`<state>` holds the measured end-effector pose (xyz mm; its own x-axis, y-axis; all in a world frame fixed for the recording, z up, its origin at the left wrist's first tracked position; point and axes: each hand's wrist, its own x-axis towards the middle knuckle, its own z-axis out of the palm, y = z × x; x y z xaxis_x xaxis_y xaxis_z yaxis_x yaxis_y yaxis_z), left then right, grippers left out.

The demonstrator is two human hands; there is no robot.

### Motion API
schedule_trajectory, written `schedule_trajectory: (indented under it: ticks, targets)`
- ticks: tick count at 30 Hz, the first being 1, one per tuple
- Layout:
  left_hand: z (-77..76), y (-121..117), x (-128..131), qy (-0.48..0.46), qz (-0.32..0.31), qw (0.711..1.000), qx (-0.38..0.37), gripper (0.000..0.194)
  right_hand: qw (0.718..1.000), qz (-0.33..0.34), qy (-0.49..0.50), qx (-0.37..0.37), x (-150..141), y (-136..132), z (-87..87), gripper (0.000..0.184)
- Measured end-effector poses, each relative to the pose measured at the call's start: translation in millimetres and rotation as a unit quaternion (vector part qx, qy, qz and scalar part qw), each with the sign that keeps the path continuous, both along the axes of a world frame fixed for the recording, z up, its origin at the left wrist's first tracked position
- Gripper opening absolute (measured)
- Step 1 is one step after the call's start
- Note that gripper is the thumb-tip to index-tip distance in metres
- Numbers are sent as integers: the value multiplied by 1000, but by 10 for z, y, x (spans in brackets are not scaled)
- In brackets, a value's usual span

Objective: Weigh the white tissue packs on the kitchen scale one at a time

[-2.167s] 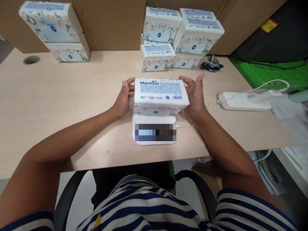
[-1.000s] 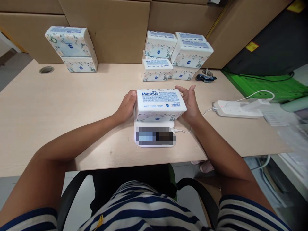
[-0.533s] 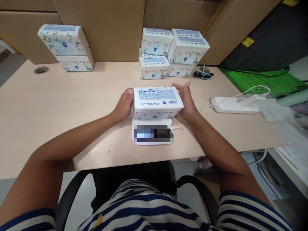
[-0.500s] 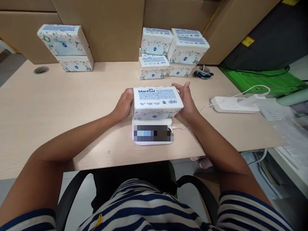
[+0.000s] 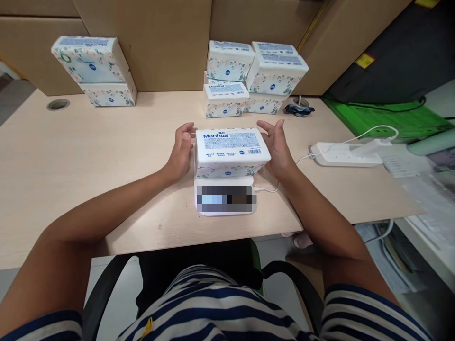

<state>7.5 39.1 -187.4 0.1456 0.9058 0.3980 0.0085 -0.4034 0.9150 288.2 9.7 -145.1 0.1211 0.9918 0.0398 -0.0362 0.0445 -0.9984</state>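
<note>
Tissue pack (image 5: pixel 231 149) marked Manhua rests on a white device (image 5: pixel 224 182) near the front edge of the surface (image 5: pixel 142 137). Left hand (image 5: pixel 182 150) is open beside the pack's left end, fingers loosely parted; right hand (image 5: pixel 277 149) is open at its right end, thumb raised. Whether either hand touches it, I cannot tell. Stacked tissue packs (image 5: pixel 227 99) stand along the back edge, and a power strip (image 5: pixel 344 158) lies toward the right edge.

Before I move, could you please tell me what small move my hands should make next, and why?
I would probably ease the left hand and right hand slightly outward from the pack: it appears to rest on the white device, and both hands are loosely open close beside its ends.
</note>
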Motion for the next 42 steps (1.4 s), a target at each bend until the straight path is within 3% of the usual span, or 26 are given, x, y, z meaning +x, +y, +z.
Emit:
schedule_trajectory:
  ticks: [7,17,21,26,32,35,38,40,42]
  targets:
    - [39,-49,2,27,29,999,14,90,999,-22,-24,14,28,-6,21,110]
    - [4,-58,-13,23,56,998,10,85,996,-60,-34,56,136,79,-94,97]
    - [27,-111,-6,13,60,998,-5,85,996,-55,-32,58,151,71,-100,100]
    - [68,-203,38,7,42,999,-4,88,997,-32,-46,53,118,19,-49,102]
    - [60,-229,42,18,14,998,63,90,992,-31,-82,93,199,79,-82,112]
    - [-42,-163,30,30,-4,996,88,90,982,26,-153,103,287,139,-196,125]
    - [-134,-168,76,47,-49,992,109,89,961,108,-224,122,275,87,-280,120]
    - [-131,-224,118,68,-60,986,142,90,941,132,-261,167,210,-5,-286,116]
    - [-66,-289,134,95,-43,974,203,97,914,128,-299,243,135,-107,-261,127]
